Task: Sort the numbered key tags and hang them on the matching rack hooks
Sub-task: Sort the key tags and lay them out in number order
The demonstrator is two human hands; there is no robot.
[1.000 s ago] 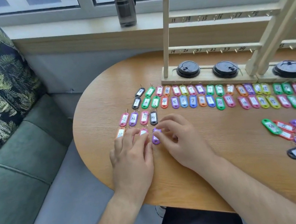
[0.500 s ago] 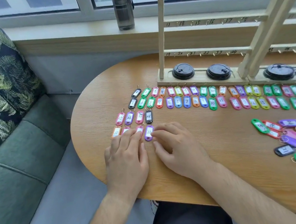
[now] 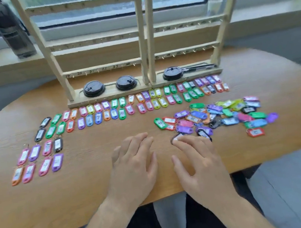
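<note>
The oval wooden table point(image 3: 98, 190) carries everything. At its far edge stands the wooden rack point(image 3: 142, 37), its rails lined with small hooks that all look bare, so no tag appears to be hung yet.

In front of the rack's base, sorted key tags point(image 3: 122, 113) lie in two long rows. A smaller block of tags point(image 3: 35, 160) sits at the left, and an unsorted pile point(image 3: 224, 114) is heaped to the right.

The left hand point(image 3: 134, 165) lies flat with straight fingers and holds nothing. The right hand point(image 3: 199, 161) is also spread, its fingertips resting on a dark tag point(image 3: 174, 137) at the near edge of the pile, pressing it, not pinching it.

The tags look like light, stiff plastic, smooth enough to slide over the wood under a fingertip. Each is probably best taken by its long edges, leaving the metal ring free for a hook.

Handwritten numbers 19 to 23 can be read on the rack's lowest left rail. Front-row tags show 7 to 12. The other labels are too blurred to read.
</note>
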